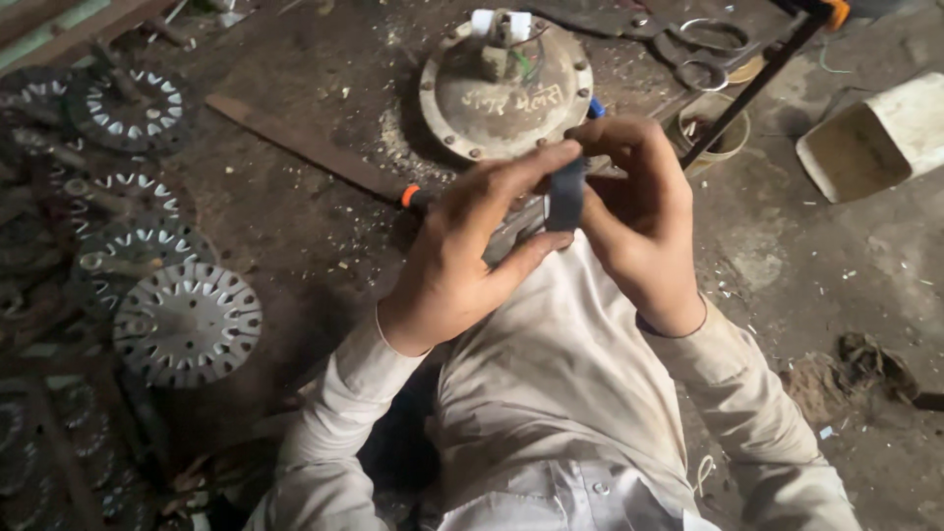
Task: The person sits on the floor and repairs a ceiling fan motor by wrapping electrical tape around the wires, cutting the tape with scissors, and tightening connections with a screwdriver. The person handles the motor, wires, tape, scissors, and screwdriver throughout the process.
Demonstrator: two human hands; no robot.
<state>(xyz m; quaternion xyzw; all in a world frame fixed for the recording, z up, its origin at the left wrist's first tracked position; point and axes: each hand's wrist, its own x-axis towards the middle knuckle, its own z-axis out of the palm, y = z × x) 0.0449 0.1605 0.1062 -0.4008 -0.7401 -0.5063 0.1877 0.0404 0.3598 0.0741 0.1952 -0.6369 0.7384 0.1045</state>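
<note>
The person sits on the dusty floor with both hands raised together. The left hand and the right hand both pinch a small dark flat strip, fingers closed on it from either side, holding it upright just above the lap. Just beyond the hands rests a round metal motor cover with bolt holes around its rim and wires sticking out of its hub. Stacks of slotted round laminations lie off to the left; a pair of scissors and a pale plastic tub sit to the right. The strip is not yet fitted anywhere, so the work looks to be at an early stage.
</note>
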